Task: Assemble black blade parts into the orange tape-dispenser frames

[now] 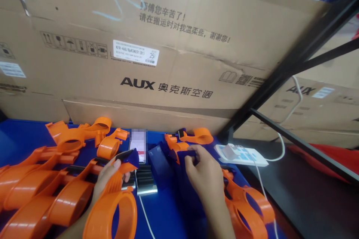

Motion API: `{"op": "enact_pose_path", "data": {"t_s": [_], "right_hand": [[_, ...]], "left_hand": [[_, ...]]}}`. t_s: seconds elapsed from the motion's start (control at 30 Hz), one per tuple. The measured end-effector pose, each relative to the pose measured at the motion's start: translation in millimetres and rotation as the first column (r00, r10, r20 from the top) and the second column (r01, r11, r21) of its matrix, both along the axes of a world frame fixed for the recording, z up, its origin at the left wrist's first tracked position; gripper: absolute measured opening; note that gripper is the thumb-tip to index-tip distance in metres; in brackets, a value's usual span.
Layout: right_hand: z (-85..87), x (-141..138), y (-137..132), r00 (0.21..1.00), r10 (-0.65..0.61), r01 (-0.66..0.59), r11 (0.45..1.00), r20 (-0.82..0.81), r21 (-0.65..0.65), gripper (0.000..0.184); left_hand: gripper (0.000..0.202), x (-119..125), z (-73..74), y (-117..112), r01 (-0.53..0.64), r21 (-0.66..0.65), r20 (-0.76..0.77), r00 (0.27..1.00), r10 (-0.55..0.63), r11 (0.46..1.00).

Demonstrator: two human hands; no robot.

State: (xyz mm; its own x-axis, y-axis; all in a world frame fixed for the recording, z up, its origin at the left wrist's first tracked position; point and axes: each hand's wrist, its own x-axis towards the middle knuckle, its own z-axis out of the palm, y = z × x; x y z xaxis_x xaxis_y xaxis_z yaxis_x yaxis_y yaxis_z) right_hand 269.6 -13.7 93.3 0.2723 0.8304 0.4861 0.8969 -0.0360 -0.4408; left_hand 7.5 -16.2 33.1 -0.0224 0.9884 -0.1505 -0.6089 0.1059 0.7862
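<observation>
The left hand (108,174) is closed round the neck of an orange ring part (112,213). The ring hangs below the fist, toward the person, and a blue cap (131,159) sits at the end above the fingers. The right hand (203,175) pinches a dark blue piece (186,154) at its fingertips, just beside an orange clamp (175,145). More orange parts (42,190) are heaped to the left on the blue table (162,213). A white power strip (241,155) lies to the right, and a cardboard box (168,63) stands behind.
</observation>
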Motion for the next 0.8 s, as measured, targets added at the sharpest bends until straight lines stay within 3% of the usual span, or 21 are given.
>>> {"op": "enact_pose_path", "data": {"t_s": [0.1,0.23,0.43,0.53,0.6,0.7,0.8], "right_hand": [[-5.8,1,1,0.987,-0.003,0.016,0.997,0.161,-0.076,0.025],[-13.7,0,3,0.954,0.037,-0.017,0.997,0.298,-0.069,0.018],[-12.2,5,0,0.941,-0.005,0.021,0.999,0.339,-0.045,0.012],[-7.7,-5,-1,0.981,0.069,-0.065,0.998,0.181,-0.023,0.01],[-5.3,-16,-2,0.972,0.235,-0.235,0.972,-0.02,0.025,0.011],[-5.1,-31,-5,0.836,0.48,-0.49,0.871,-0.267,0.03,0.013],[-8.7,-34,-5,0.758,0.5,-0.579,0.812,-0.42,-0.077,0.029]], "left_hand": [[0.034,1,-1.5,1,0.009,-0.017,-0.017,1.0,-0.009,1.0],[0.033,1,-6.2,4,0.016,0.018,-0.043,0.999,-0.015,1.0],[0.039,-1,-13.0,4,0.068,0.035,-0.097,0.993,-0.064,0.997],[0.035,0,-12.1,3,0.078,0.084,-0.106,0.992,-0.069,0.993],[0.033,2,-10.2,2,0.067,0.091,-0.097,0.994,-0.058,0.994],[0.035,4,-8.1,2,0.054,0.071,-0.079,0.996,-0.048,0.996],[0.036,4,-9.1,3,0.053,0.094,-0.089,0.995,-0.045,0.994]]}}
